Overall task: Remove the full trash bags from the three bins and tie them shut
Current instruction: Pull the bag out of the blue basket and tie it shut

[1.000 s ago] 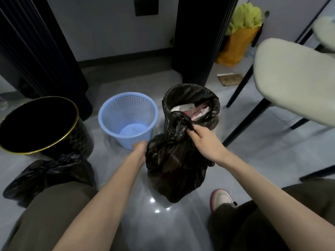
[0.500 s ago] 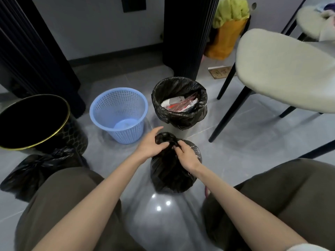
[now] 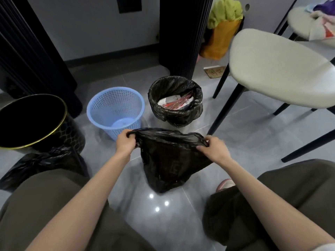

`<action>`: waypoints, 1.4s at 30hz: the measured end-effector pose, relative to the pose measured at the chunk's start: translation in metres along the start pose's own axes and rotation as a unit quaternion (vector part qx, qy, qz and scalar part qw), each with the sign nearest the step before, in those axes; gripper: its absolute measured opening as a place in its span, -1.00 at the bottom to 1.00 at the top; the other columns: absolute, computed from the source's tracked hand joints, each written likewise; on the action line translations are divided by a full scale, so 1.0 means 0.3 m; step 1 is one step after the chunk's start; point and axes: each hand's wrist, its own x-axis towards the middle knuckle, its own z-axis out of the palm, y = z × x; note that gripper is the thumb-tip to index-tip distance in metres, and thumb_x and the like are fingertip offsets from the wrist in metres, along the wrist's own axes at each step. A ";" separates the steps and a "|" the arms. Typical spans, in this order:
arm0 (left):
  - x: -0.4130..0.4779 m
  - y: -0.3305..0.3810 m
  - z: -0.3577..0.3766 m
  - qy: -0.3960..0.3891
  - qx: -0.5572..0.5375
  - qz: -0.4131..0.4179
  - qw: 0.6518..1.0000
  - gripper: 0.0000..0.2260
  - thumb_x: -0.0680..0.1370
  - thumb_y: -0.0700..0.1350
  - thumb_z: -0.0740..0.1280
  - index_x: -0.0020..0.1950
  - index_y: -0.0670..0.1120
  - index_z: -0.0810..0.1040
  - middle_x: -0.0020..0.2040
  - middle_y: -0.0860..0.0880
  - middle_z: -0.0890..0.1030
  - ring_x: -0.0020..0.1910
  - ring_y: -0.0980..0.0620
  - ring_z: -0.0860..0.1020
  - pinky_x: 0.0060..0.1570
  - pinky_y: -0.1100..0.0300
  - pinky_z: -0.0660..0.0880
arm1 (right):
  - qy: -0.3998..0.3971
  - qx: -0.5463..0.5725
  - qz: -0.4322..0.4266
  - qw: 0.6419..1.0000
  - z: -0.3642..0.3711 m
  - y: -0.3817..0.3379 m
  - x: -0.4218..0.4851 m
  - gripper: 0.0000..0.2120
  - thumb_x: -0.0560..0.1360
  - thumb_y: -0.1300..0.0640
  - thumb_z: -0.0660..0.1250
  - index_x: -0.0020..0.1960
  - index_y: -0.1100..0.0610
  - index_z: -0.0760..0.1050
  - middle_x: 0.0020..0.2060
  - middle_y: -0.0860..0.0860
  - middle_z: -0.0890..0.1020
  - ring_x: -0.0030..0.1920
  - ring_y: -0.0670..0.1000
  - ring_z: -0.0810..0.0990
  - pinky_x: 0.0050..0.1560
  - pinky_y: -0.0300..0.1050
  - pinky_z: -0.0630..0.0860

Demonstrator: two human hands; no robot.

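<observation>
Left hand and right hand each grip a corner of the trash bag, stretched between them, ready for knotting next.

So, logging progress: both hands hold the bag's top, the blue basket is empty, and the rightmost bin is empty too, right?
No: the head view shows the rightmost bin still holding a full bag of trash. The rest is right.
</observation>
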 end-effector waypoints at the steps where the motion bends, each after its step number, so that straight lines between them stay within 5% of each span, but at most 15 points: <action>1: 0.000 0.001 -0.006 0.010 -0.014 -0.009 1.000 -0.79 0.58 -0.32 0.12 0.09 -0.19 0.52 -0.05 -0.13 0.52 -0.07 -0.08 0.49 -0.24 0.13 0.54 | 0.008 -0.027 0.015 0.999 -0.007 0.014 -0.002 -0.83 0.47 0.11 0.34 0.02 0.15 0.53 -0.08 0.12 0.61 0.00 0.21 0.58 -0.14 -0.08 0.44; 6: -0.010 0.002 -0.012 0.007 -0.011 -0.004 1.000 -0.82 0.59 -0.30 0.13 0.01 -0.15 0.51 -0.06 -0.12 0.53 -0.11 -0.07 0.51 -0.21 0.09 0.56 | 0.086 -0.009 0.062 0.994 -0.025 0.056 -0.020 -0.71 0.45 0.32 0.18 0.13 0.15 0.50 0.03 0.22 0.59 0.05 0.29 0.53 -0.03 0.00 0.44; 9: -0.022 0.013 -0.005 -0.014 -0.021 -0.010 1.000 -0.81 0.59 -0.31 0.12 -0.02 -0.14 0.50 -0.14 -0.10 0.52 -0.21 0.01 0.51 -0.17 0.09 0.56 | 0.112 -0.109 0.039 0.987 -0.029 0.045 -0.015 -0.68 0.40 0.31 0.24 0.13 0.13 0.43 0.10 0.17 0.49 0.08 0.25 0.46 -0.06 0.00 0.38; 12: -0.024 0.022 -0.006 -0.043 -0.020 -0.020 0.999 -0.77 0.60 -0.29 0.13 -0.16 -0.08 0.50 -0.22 -0.04 0.51 -0.24 0.06 0.49 -0.19 0.16 0.53 | 0.129 -0.211 -0.035 0.968 -0.023 -0.029 -0.019 -0.56 0.35 0.21 0.30 0.22 0.12 0.40 0.19 0.13 0.43 0.20 0.21 0.36 0.11 0.05 0.34; 16: -0.044 0.038 -0.004 -0.067 0.034 0.008 0.997 -0.76 0.60 -0.28 0.12 -0.16 -0.09 0.50 -0.26 -0.07 0.49 -0.29 0.03 0.46 -0.26 0.16 0.50 | 0.106 -0.141 -0.232 0.957 0.030 -0.177 -0.022 -0.35 0.38 0.08 0.32 0.45 0.15 0.26 0.44 0.11 0.30 0.45 0.14 0.21 0.47 0.08 0.12; 21: -0.047 0.045 -0.030 -0.095 0.170 0.130 0.972 -0.81 0.58 -0.27 0.17 -0.01 -0.21 0.59 -0.18 -0.14 0.57 -0.20 -0.04 0.51 -0.14 0.04 0.50 | -0.003 -0.208 -0.297 0.932 0.144 -0.262 0.034 -0.06 0.41 -0.14 0.38 0.56 0.12 -0.09 0.55 0.07 0.02 0.55 0.12 -0.12 0.51 0.16 -0.18; 25: -0.046 0.044 -0.056 -0.112 0.219 0.167 0.955 -0.80 0.57 -0.29 0.16 -0.03 -0.22 0.58 -0.16 -0.10 0.58 -0.19 0.02 0.48 -0.25 0.34 0.36 | -0.057 -0.251 -0.250 0.933 0.234 -0.219 0.075 -0.07 0.44 -0.17 0.35 0.56 0.13 -0.11 0.46 0.13 0.24 0.52 0.18 0.06 0.51 0.19 -0.19; 28: -0.040 0.043 -0.070 -0.112 0.218 0.158 0.957 -0.79 0.57 -0.29 0.14 -0.08 -0.17 0.57 -0.19 -0.06 0.56 -0.27 0.12 0.46 -0.27 0.38 0.34 | -0.071 -0.250 -0.241 0.935 0.283 -0.188 0.087 -0.38 0.56 -0.01 0.22 0.53 0.12 0.09 0.29 0.12 0.44 0.34 0.16 0.38 0.51 0.11 0.00; 31: -0.036 0.044 -0.081 -0.103 0.201 0.136 0.965 -0.77 0.57 -0.29 0.13 -0.15 -0.11 0.53 -0.28 -0.02 0.53 -0.32 0.15 0.45 -0.29 0.31 0.37 | -0.067 -0.176 -0.228 0.955 0.300 -0.171 0.097 -0.66 0.59 0.20 0.09 0.33 0.13 0.41 0.12 0.11 0.48 0.15 0.19 0.50 0.15 0.06 0.45; 33: -0.022 0.038 -0.087 -0.084 0.171 0.102 0.976 -0.77 0.58 -0.29 0.12 -0.14 -0.15 0.55 -0.33 -0.04 0.51 -0.35 0.04 0.46 -0.26 0.15 0.43 | -0.053 -0.098 -0.210 0.971 0.290 -0.175 0.104 -0.69 0.57 0.25 0.08 0.24 0.16 0.47 0.08 0.12 0.48 0.11 0.20 0.52 0.08 0.06 0.48; 36: -0.004 0.040 -0.086 -0.065 0.118 0.040 0.990 -0.78 0.58 -0.25 0.13 -0.12 -0.22 0.56 -0.31 -0.12 0.51 -0.28 -0.08 0.48 -0.18 0.06 0.49 | -0.077 0.022 -0.202 0.976 0.260 -0.204 0.096 -0.63 0.54 0.30 0.07 0.30 0.15 0.42 0.13 0.11 0.51 0.19 0.13 0.48 0.23 -0.08 0.37; 42: -0.029 0.078 -0.065 -0.158 0.088 -0.024 0.983 -0.82 0.58 -0.23 0.18 -0.09 -0.18 0.57 -0.21 -0.11 0.54 -0.25 0.07 0.50 -0.27 0.34 0.53 | -0.272 0.095 -0.189 0.939 0.285 -0.254 0.051 -0.22 0.43 0.19 0.31 0.50 -0.21 0.03 0.22 0.01 0.55 0.20 -0.01 0.51 0.25 -0.18 0.40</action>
